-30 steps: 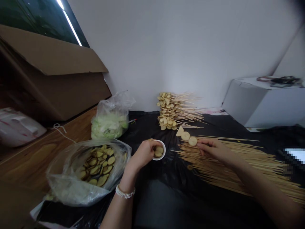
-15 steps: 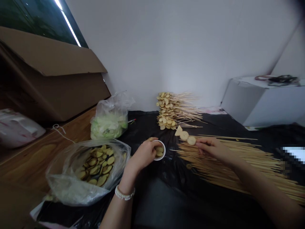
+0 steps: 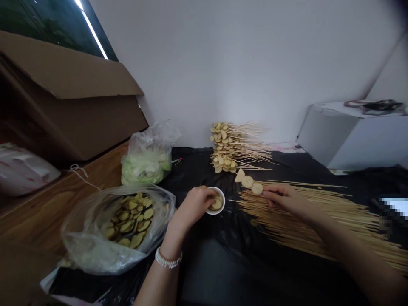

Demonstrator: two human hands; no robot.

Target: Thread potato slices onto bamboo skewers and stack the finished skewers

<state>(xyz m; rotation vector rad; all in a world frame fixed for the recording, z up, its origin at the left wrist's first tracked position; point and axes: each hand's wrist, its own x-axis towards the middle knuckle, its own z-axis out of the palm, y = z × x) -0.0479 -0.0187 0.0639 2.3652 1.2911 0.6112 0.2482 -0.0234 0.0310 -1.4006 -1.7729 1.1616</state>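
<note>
My left hand (image 3: 198,203) dips curled fingers over the rim of a small white cup (image 3: 224,203). Pale potato slices (image 3: 217,204) lie inside it, against the fingertips. Those tips are partly hidden, so whether they pinch a slice does not show. To the right, my right hand (image 3: 283,197) is closed on a wooden skewer threaded with three pale potato slices (image 3: 247,182), its point angled up and left. Beneath that hand spreads a wide layer of bare wooden skewers (image 3: 306,229). Behind, finished-looking potato skewers (image 3: 225,146) are stacked by the wall.
At left sits an open plastic bag (image 3: 86,250) of sliced potatoes. A bag of pale green vegetable pieces (image 3: 146,165) stands behind it. A large cardboard box (image 3: 79,123) occupies the back left, a white box (image 3: 360,136) the back right. Black plastic sheeting (image 3: 216,267) covers the work surface.
The cup has shifted slightly to the right along with my left fingers, and the slices inside sit differently. My right hand and its skewer stay almost where they were.
</note>
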